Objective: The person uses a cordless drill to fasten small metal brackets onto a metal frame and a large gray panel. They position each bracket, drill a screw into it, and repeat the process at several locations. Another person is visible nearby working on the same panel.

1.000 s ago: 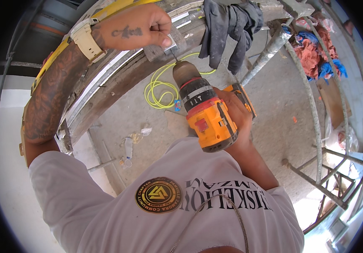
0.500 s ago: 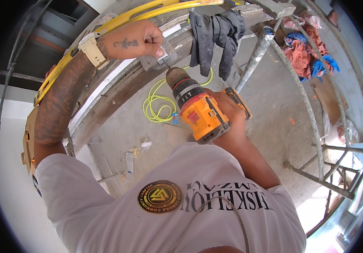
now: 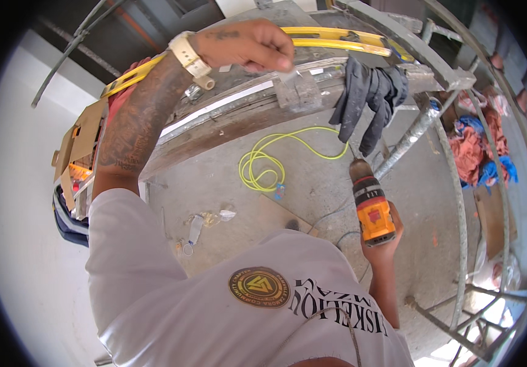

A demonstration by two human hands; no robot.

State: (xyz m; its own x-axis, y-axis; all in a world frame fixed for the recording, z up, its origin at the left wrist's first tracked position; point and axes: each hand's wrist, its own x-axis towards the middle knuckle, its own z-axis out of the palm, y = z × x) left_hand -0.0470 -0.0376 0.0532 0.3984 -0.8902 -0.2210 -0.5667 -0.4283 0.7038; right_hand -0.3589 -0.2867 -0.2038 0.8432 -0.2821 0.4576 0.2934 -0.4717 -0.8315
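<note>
My left hand is raised over the plank, its thumb and fingers pinched together. A small pale piece shows at the thumb tip; its kind is too small to tell. Just below those fingertips, a grey square block sits at the edge of the wooden plank. In my right hand is an orange and black cordless drill, gripped by its handle. Its bit points away from me, apart from the block and below a dark cloth garment draped over the plank.
A long yellow spirit level lies along the far side of the plank. Scaffold pipes stand at the right, beside a heap of red and blue material. A coiled yellow-green cord lies on the floor. At the left is an open cardboard box.
The drill has moved away from the block, toward me and to the right. My left hand has lifted slightly off the block, still pinched. The whole view has shifted.
</note>
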